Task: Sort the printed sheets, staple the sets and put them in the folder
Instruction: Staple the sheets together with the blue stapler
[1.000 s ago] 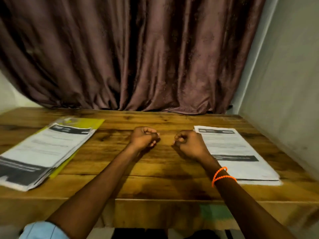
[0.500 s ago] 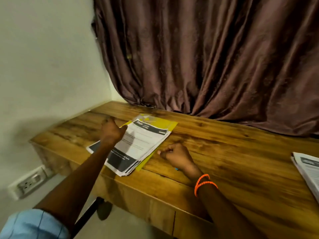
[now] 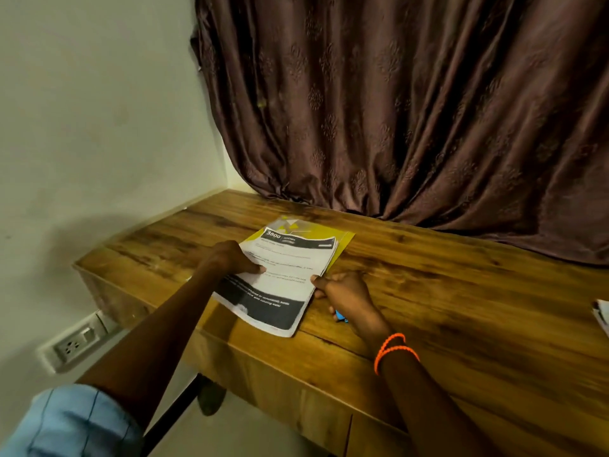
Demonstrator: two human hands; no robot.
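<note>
A stack of printed sheets (image 3: pixel 283 278) with black bands lies on a yellow folder (image 3: pixel 342 240) at the left end of the wooden table (image 3: pixel 461 308). My left hand (image 3: pixel 230 258) grips the stack's left edge, thumb on top. My right hand (image 3: pixel 346 291) pinches the stack's right edge. A small blue object (image 3: pixel 341 316) shows under my right hand; what it is cannot be told. The corner of a second paper stack (image 3: pixel 602 313) peeks in at the right frame edge.
A brown curtain (image 3: pixel 412 110) hangs behind the table. A pale wall (image 3: pixel 99 127) closes the left side, with a socket plate (image 3: pixel 75 344) low on it. The table's front edge runs diagonally below my arms.
My view turned left toward the folder end. Both hands moved from the table's middle to the paper stack and took hold of its two side edges.
</note>
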